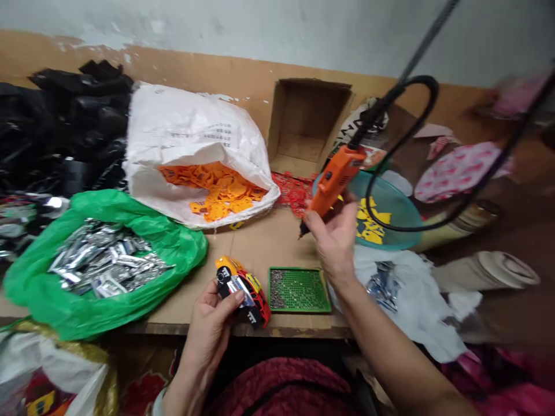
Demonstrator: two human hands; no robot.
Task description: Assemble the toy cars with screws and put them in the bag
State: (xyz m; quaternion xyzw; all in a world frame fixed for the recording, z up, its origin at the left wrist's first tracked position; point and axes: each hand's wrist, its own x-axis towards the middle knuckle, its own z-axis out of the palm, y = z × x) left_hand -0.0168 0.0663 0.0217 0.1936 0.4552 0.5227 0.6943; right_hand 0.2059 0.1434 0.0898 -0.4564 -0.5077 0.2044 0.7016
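My left hand (212,315) grips a toy car (245,292) with orange, red and yellow parts, black wheels and a silver strip, tilted on its side at the bench's front edge. In my right hand (336,242) is an orange electric screwdriver (336,179), hung from a cable, its tip pointing down and left above the cardboard. The tip is apart from the car. Between and below the hands lies a green tray (325,292) of small screws, most of them heaped toward its left side.
A green bag (186,245) of silver parts lies left, a white sack (182,115) of orange pieces behind. At right are a teal basin (403,202) with yellow pieces and a white bag (416,294). A cardboard box (303,121) and red parts (295,193) sit at the back.
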